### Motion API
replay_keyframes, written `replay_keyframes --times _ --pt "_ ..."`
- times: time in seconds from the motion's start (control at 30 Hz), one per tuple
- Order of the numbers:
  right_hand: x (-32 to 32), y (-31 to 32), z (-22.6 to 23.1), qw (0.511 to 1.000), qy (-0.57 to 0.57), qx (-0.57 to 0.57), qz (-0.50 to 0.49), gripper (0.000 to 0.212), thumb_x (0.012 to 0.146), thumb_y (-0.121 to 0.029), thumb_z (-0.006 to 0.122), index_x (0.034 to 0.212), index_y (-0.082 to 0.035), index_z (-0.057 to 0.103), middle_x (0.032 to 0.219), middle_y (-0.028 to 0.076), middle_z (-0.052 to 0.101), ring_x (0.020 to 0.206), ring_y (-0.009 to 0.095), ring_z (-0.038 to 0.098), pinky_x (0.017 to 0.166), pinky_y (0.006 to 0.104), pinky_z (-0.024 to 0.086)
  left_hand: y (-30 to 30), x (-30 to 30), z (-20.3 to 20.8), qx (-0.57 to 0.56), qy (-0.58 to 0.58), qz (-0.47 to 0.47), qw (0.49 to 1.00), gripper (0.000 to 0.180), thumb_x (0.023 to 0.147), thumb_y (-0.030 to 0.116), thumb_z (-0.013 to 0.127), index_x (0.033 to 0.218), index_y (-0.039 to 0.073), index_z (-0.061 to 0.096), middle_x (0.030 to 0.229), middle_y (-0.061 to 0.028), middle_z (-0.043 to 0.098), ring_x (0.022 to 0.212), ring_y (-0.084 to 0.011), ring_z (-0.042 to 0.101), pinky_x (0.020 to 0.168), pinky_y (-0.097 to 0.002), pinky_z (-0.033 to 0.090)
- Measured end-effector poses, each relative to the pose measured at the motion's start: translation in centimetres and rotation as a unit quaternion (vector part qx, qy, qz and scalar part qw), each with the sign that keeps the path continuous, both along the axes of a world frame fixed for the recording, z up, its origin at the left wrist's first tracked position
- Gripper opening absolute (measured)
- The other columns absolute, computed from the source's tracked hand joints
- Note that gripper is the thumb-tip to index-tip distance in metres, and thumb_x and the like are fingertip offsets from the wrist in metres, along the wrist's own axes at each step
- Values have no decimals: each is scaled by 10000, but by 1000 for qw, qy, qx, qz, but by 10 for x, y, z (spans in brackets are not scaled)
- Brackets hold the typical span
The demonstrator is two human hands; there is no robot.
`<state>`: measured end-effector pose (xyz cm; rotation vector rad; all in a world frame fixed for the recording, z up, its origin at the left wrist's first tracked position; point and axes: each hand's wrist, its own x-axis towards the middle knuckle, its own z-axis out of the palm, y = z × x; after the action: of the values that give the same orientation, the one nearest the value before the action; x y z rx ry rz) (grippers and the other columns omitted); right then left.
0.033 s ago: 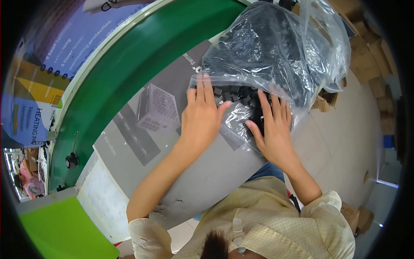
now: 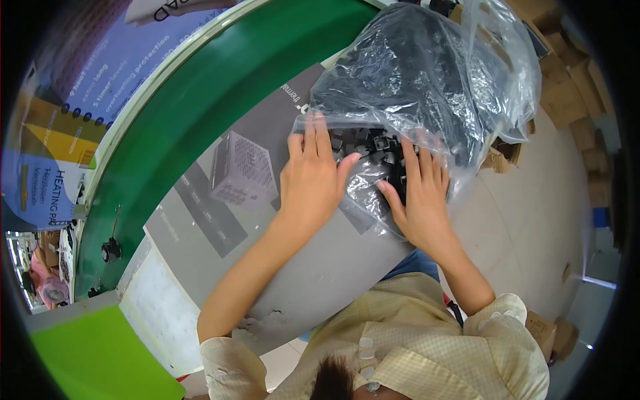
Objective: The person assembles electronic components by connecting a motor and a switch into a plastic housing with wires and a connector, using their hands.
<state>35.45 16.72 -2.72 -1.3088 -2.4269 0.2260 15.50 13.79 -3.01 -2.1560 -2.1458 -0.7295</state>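
Observation:
A large clear plastic bag (image 2: pixel 400 73) lies with its mouth toward me, and small black plastic parts (image 2: pixel 377 145) show inside the opening. My left hand (image 2: pixel 310 180) rests at the left side of the mouth, fingers stretched out and tips on the film, thumb pointing to the parts. Across the opening, my right hand (image 2: pixel 423 200) lies with outstretched fingers at the right side, its fingertips under or against the film. The thumb stands apart from the fingers. Neither hand grips anything that I can see. Under the bag is a grey printed cardboard sheet or box (image 2: pixel 300 267).
A green work surface (image 2: pixel 180 113) with a pale rim curves behind the cardboard. On it, at the left, stands a small black round part (image 2: pixel 111 250). Blue printed packaging (image 2: pixel 133 67) is beyond the rim. Brown cartons (image 2: pixel 567 93) are stacked at the far right.
The black parts in the bag's mouth have shifted, and more of them show in the middle of the opening. Both hands stay nearly in place.

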Motion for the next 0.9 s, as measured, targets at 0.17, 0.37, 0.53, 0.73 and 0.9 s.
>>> replay_keyframes --times 0.17,0.37,0.53,0.73,0.9 --pt "-29 37 -7 993 -40 48 -97 789 971 -455 589 1565 -41 275 1640 232 161 1481 535 133 1132 722 81 22 3 -16 54 31 -10 998 804 945 469 614 1453 -105 370 1549 -276 326 1362 -479 355 1112 -565 333" --pt "-39 98 -10 983 6 114 -145 689 988 -470 536 1548 -119 343 1628 233 200 1468 575 116 1090 768 140 22 2 -28 20 -18 -68 997 1033 839 621 659 1531 -38 268 1603 -290 182 1464 -500 197 1187 -589 189" --pt "-49 106 -19 987 -39 93 -122 631 1006 -510 457 1498 -116 434 1554 248 356 1426 575 232 1112 724 179 22 -1 -28 19 -88 -105 990 1186 734 692 711 1564 1 219 1624 -292 133 1482 -501 156 1182 -627 140" --pt "-61 79 -16 999 27 5 -23 491 1019 -364 519 1448 -125 515 1531 242 401 1448 420 318 1167 544 249 19 3 -32 51 -84 -68 993 1056 887 679 542 1519 -108 233 1614 -296 173 1498 -479 144 1183 -630 111" --pt "-60 75 0 997 54 -36 48 449 1016 -314 543 1409 -98 552 1447 249 504 1401 414 395 1160 462 296 20 -7 -39 65 -116 -67 989 930 943 600 533 1515 -85 272 1615 -277 196 1495 -465 177 1195 -575 155"
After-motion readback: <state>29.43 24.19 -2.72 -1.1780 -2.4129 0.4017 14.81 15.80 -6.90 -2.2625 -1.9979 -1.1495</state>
